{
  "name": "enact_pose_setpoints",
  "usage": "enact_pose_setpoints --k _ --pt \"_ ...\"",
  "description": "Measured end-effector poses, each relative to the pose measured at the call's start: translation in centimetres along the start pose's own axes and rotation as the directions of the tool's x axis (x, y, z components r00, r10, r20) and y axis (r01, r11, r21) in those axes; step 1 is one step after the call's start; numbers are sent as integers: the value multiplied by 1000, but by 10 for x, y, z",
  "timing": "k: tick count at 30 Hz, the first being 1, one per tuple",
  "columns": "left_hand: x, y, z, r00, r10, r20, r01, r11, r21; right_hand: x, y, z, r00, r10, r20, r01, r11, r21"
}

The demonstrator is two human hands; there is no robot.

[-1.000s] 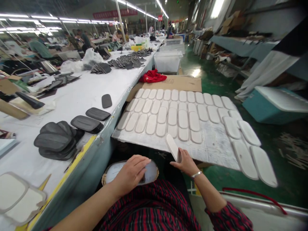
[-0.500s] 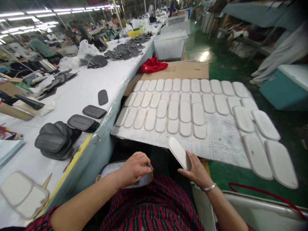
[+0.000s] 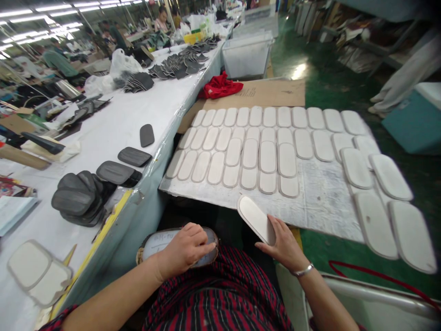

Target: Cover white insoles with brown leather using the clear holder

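Note:
My right hand (image 3: 284, 246) grips the lower end of a white oval pad (image 3: 253, 216) between thumb and fingers. The pad is tilted, its far end just off the front edge of the board (image 3: 193, 195). My left hand (image 3: 189, 246) is closed, knuckles up, over a rounded panel (image 3: 156, 243) with handwriting on its pale face, which lies at my lap. Whatever its fingers pinch is hidden. Rows of similar white pads (image 3: 217, 166) cover much of the board, and several overlap.
On the left, a long table (image 3: 113, 119) carries stacked dark grey pads (image 3: 74, 197) and a pale two-part piece (image 3: 37, 271). A red cloth (image 3: 222, 86) lies on cardboard (image 3: 275, 92) behind the board. Beyond is a clear plastic bin (image 3: 246, 55); a teal box (image 3: 416, 119) stands right.
My left hand has shifted slightly left and down over the panel. The right hand still grips the white pad, turned a little. The view has moved slightly.

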State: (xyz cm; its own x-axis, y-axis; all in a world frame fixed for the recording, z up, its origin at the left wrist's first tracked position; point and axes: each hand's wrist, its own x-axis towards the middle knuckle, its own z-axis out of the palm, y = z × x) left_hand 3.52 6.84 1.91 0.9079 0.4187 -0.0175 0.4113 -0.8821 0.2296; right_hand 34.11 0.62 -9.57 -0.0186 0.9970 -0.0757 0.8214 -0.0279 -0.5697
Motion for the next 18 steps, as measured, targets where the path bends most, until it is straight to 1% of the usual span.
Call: enact_pose_setpoints --k 6,11,14,15,16,17,18 --pt "-3 7 2 998 56 -13 -55 997 50 -3 -5 -1 1000 4 -3 -4 1000 14" --pt "-4 19 4 999 3 -33 -2 999 33 -4 -11 -5 1000 0 6 0 999 35" --pt "-10 25 2 998 -24 -64 23 1000 -18 -5 -11 -11 999 -21 44 18 997 76" --pt "-16 25 0 994 -56 -90 51 997 -50 -6 -12 -15 998 -33 59 28 995 93" --pt "-24 24 -1 985 -116 -132 104 990 -93 -5 -14 -19 996 -53 76 44 993 110" --pt "-34 22 -2 962 -207 -180 180 972 -151 -5 -18 -25 992 -84 92 72 989 129" --pt "-47 18 -2 913 -335 -234 285 932 -223 -3 -24 -32 986 -128 109 111 983 148"
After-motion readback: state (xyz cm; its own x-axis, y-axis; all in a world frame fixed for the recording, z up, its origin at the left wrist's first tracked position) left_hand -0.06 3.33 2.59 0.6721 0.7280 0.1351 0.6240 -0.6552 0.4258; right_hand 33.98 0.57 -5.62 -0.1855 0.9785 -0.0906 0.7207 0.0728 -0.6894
